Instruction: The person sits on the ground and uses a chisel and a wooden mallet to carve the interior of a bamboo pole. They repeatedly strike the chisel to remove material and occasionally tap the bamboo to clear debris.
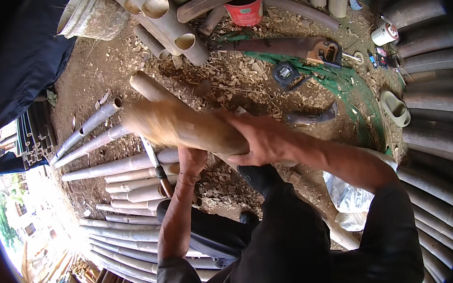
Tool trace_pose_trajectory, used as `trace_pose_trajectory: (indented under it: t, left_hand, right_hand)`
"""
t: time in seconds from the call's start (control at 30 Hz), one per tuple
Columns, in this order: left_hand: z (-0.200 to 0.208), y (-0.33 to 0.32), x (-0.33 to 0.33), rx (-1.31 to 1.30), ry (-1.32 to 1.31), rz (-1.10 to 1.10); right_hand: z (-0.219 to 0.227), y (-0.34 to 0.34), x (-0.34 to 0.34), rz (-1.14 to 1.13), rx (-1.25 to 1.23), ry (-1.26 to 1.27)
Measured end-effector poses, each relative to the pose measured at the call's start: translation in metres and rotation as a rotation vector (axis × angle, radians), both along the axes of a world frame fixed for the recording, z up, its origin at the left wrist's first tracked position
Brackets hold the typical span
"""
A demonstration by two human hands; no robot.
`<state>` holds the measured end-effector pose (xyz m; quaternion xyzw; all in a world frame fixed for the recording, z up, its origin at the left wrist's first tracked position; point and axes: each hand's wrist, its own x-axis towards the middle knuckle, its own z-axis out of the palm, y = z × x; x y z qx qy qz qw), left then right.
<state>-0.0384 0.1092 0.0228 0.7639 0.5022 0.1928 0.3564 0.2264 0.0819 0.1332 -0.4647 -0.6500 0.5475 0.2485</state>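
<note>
A thick, tan piece of bamboo point(196, 129) is held aslant before me, its left end smeared by motion. My right hand point(250, 138) wraps over its right end, thumb and fingers spread around it. From below, my left hand point(192, 159) closes against its underside near the middle; most of those fingers are hidden behind it. Beneath it runs a long pale pole point(150, 86), aslant from upper left to lower right. Left of my left forearm is a long blade with a dark handle point(161, 173), apart from the hand.
Shavings cover the dirt floor. A handsaw point(277, 46), a tape measure point(284, 74) and green netting point(358, 91) lie beyond my hands. Bamboo poles point(133, 235) line the left; others point(436, 98) line the right. A red bucket point(245, 13) and an olive clog point(395, 109) stand farther off.
</note>
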Motion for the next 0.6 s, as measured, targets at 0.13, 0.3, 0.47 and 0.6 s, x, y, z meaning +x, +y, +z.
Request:
trace_pose_trajectory:
  t: [0.13, 0.3, 0.47, 0.6]
  left_hand:
    - [-0.015, -0.023, -0.026, 0.011, 0.027, 0.098]
    - [-0.058, -0.056, -0.067, 0.061, -0.167, 0.176]
    - [-0.057, -0.070, -0.039, -0.514, -1.018, 0.590]
    - [-0.037, -0.058, 0.009, -0.149, -0.857, 0.414]
  right_hand:
    - [0.010, 0.007, -0.003, 0.116, 0.159, -0.167]
    - [0.002, 0.029, -0.032, 0.333, 0.234, -0.303]
    - [0.024, 0.020, -0.038, 0.216, 0.448, -0.163]
    - [0.018, 0.025, -0.039, 0.354, 0.126, -0.555]
